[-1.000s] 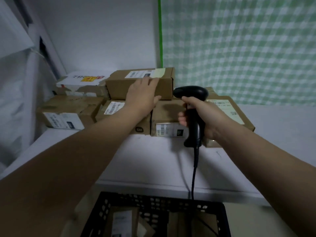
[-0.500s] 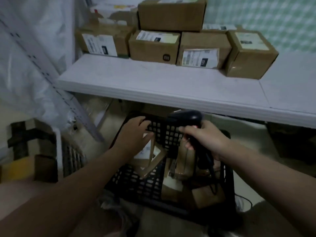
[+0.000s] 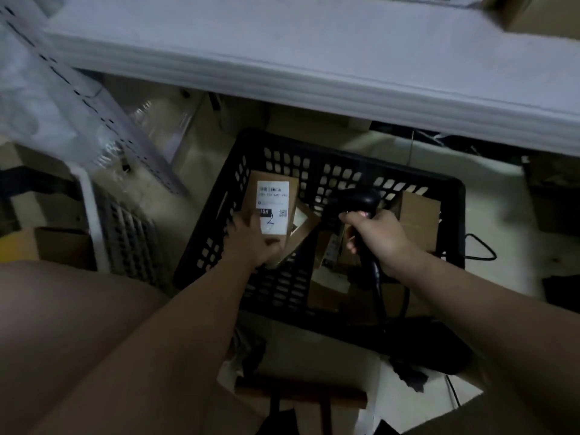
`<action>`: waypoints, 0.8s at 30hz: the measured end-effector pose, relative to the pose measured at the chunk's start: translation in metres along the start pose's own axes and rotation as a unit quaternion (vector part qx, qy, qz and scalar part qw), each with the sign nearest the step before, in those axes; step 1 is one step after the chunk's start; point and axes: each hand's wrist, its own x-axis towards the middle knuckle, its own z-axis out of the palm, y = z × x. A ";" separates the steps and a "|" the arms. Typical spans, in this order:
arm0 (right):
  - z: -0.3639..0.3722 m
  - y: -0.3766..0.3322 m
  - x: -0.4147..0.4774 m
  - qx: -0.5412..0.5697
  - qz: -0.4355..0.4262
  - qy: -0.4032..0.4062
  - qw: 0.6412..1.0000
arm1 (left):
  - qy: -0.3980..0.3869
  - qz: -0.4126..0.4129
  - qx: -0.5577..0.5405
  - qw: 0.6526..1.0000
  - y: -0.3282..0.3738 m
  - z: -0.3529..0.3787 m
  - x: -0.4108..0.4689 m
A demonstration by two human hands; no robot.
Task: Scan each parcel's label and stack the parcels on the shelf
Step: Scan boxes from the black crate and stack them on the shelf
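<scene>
head cam, dim, some blur.

L hand [image 3: 251, 243] is down in the black perforated plastic crate [image 3: 345, 171] on the floor. Its fingers are wrapped round the near end of a small brown cardboard parcel [image 3: 293, 196] and grip it firmly. The parcel sits at the crate's far-left corner, tilted, propped on another box. Its white printed label [image 3: 272, 211] faces up toward me. Can't tell if it's lifted clear yet.

R hand [image 3: 379, 243] is fisted round the grip of the black handheld barcode scanner [image 3: 354, 199], w/ the cord trailing near-side into the crate. The scanner head is just right of the parcel and apart from it. No beam visible on the label, and I can't see if the trigger is pressed.

More brown boxes [image 3: 417, 215] are loose at the right and near side of the crate. The white shelf [image 3: 314, 58] runs across the far side above it, w/ the corner of a stacked carton [image 3: 539, 11] at far right.

My read: we're at pick + scan for this parcel, w/ several left in the crate.

To do it well:
- Lift the parcel clear of the crate wall first. Mesh shadow and low light will hurt the read.
- Keep the thumb off the label. The code block sits at its near-right part, close to the L hand.
- Swing the scanner nose left, square to the label, w/ a gap between them.
- Hold the parcel flat and steady, and wait for confirmation before moving to the shelf.
- Mind the cord so it doesn't snag on the boxes below.
</scene>
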 end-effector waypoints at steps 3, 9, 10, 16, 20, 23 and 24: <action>0.007 -0.003 0.015 -0.001 0.014 -0.006 1.000 | -0.002 -0.027 -0.059 0.998 0.010 0.009 0.022; 0.008 -0.005 0.037 0.001 0.020 -0.009 1.000 | -0.041 -0.071 -0.064 0.995 0.010 0.018 0.043; 0.008 -0.004 0.038 0.005 0.020 -0.008 1.000 | -0.038 -0.081 -0.064 0.994 0.013 0.018 0.044; 0.006 -0.008 0.032 0.012 0.001 -0.032 0.999 | 0.004 -0.092 -0.058 0.994 0.024 0.005 0.026; 0.010 -0.007 0.010 0.023 -0.044 -0.044 0.998 | 0.024 -0.065 -0.103 0.992 0.031 -0.008 -0.013; 0.018 -0.004 -0.008 0.056 -0.099 -0.028 0.993 | 0.035 -0.052 -0.191 0.980 0.036 -0.015 -0.049; 0.020 -0.005 -0.017 0.064 -0.118 -0.032 0.990 | 0.040 -0.049 -0.227 0.972 0.038 -0.017 -0.061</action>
